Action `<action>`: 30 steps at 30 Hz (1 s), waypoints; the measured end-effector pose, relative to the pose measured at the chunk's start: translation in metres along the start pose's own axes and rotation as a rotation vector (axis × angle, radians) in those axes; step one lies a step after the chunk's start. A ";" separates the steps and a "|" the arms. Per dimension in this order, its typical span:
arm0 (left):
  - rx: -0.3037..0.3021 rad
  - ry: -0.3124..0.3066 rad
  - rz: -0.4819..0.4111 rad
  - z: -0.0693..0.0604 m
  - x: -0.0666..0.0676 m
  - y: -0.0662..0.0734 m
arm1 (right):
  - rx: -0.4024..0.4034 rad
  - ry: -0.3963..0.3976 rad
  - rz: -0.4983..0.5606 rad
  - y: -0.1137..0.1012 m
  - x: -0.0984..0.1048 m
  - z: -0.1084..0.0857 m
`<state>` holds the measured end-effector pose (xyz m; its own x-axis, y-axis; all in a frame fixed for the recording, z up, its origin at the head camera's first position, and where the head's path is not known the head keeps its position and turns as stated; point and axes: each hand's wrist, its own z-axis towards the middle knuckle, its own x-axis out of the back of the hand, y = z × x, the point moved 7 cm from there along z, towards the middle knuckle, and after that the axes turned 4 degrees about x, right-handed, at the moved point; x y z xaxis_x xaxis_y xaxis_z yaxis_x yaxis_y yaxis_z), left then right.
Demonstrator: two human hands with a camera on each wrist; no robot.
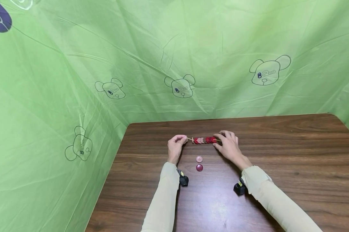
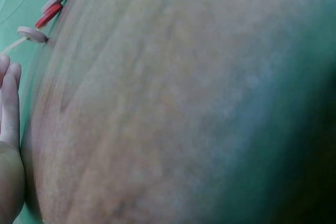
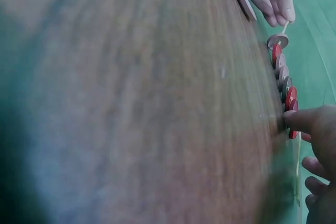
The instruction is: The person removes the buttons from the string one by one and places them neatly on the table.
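Observation:
A yellow string [image 1: 189,139] runs through a row of buttons [image 1: 200,140] in red, pink and darker tones, lying overlapped on the table. At the string's left end my left hand [image 1: 175,147] pinches it between thumb and fingertips, just beyond a pale button [image 1: 193,140] that stands on edge, slightly apart. My right hand [image 1: 229,147] grips the red end button [image 1: 213,140] by its edges. In the right wrist view, the right thumb [image 3: 302,118] touches that end of the row, and the string's tail [image 3: 297,182] hangs past it.
A pink button [image 1: 199,159] and a dark red button [image 1: 199,167] lie loose on the wooden table [image 1: 278,154], nearer than the row and between the forearms. Green cloth [image 1: 215,64] printed with bear heads hangs behind the table and to its left.

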<state>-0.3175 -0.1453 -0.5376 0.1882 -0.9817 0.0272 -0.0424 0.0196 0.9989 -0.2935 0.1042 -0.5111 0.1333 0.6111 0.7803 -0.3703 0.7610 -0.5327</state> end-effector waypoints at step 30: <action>-0.018 0.013 -0.041 -0.001 0.001 0.003 | -0.010 0.045 0.026 0.009 0.008 -0.003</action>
<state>-0.3170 -0.1457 -0.5348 0.2026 -0.9792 -0.0130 -0.0164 -0.0167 0.9997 -0.2934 0.1166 -0.5102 0.1649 0.6396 0.7508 -0.3650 0.7468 -0.5560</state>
